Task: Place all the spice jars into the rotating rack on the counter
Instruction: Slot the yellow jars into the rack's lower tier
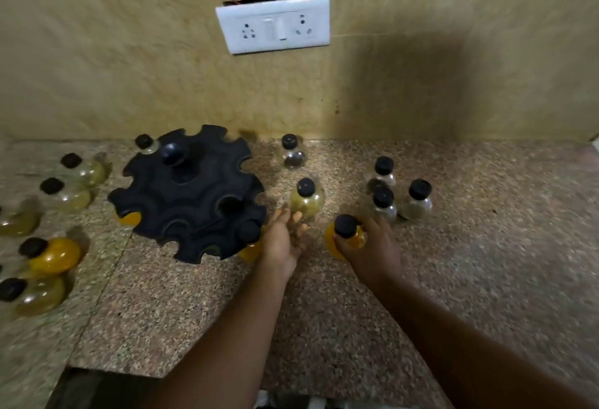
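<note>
The black rotating rack (191,191) stands on the granite counter (486,246), left of centre, with a knob on top and notched slots round its rim. Orange-filled jars sit in its front-left slot (129,218) and front-right slot (251,248). My right hand (372,248) is shut on an orange jar with a black cap (345,233) standing on the counter. My left hand (283,236) is open, fingers spread, between the rack and a yellowish jar (306,199). Several clear black-capped jars (418,199) stand behind my right hand.
Several more jars stand left of the rack, among them an orange one (53,254) and pale ones (64,196). A lone clear jar (291,152) is near the wall. A white socket plate (274,24) hangs on the tiled wall. The counter edge drops away at bottom left.
</note>
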Tool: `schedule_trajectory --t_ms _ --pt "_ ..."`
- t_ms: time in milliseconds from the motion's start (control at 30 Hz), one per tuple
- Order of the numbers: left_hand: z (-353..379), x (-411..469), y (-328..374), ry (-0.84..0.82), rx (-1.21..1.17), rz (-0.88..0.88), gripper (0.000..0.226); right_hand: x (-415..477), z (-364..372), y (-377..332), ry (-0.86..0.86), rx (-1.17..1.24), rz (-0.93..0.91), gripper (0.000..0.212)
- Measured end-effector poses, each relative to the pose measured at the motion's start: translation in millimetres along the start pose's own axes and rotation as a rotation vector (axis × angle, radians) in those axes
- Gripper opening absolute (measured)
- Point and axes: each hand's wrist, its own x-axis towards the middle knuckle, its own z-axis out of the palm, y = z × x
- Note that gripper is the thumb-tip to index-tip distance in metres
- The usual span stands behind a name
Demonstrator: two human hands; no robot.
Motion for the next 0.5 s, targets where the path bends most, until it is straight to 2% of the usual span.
schedule_trajectory --t_ms 133,300,500 --pt "-5.8 -15.0 12.5 0.029 -0.232 -0.028 0.024 14.1 20.8 -32.8 -0.091 -0.045 -0.135 0.047" --pt "-29.1 -19.5 7.2 0.129 -0.447 -0.061 0.038 24.3 45.1 -62.8 -0.212 -0.02 -0.252 0.043" --pt "-69.0 -24.1 -0.4 0.269 -0.369 0.085 0.037 19.8 72.0 -77.4 -0.407 -0.034 -0.389 0.048"
